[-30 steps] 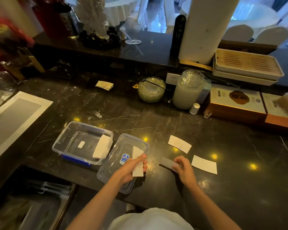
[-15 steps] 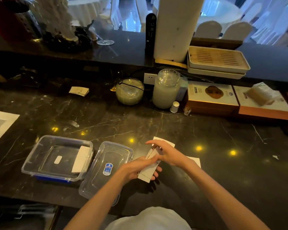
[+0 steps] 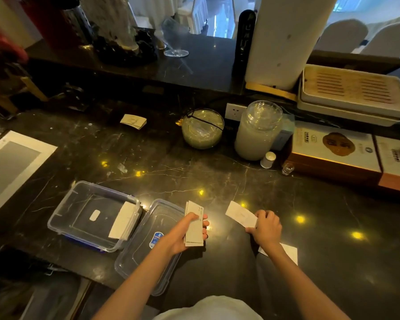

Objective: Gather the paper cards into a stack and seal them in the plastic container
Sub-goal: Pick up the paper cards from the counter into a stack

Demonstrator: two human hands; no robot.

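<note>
My left hand (image 3: 183, 234) grips a small stack of paper cards (image 3: 194, 224) above the right edge of the clear lid (image 3: 148, 257), which lies flat with a blue sticker on it. My right hand (image 3: 264, 229) pinches one white card (image 3: 240, 214) by its near end, just off the dark counter. Another white card (image 3: 289, 251) lies on the counter under my right forearm. The clear plastic container (image 3: 62, 218) sits open to the left of the lid, with one card (image 3: 123, 220) leaning inside against its right wall.
A small pile of cards (image 3: 133, 121) lies far back on the counter. A glass bowl (image 3: 202, 129), a glass jar (image 3: 258, 132), a small white bottle (image 3: 267, 160) and boxes (image 3: 333, 153) line the back. A grey-and-white mat (image 3: 12, 165) lies at the left.
My hands have come apart: the right one left the stack in my left hand and moved right onto a loose card on the counter, now pinched. The left still holds the stack.
</note>
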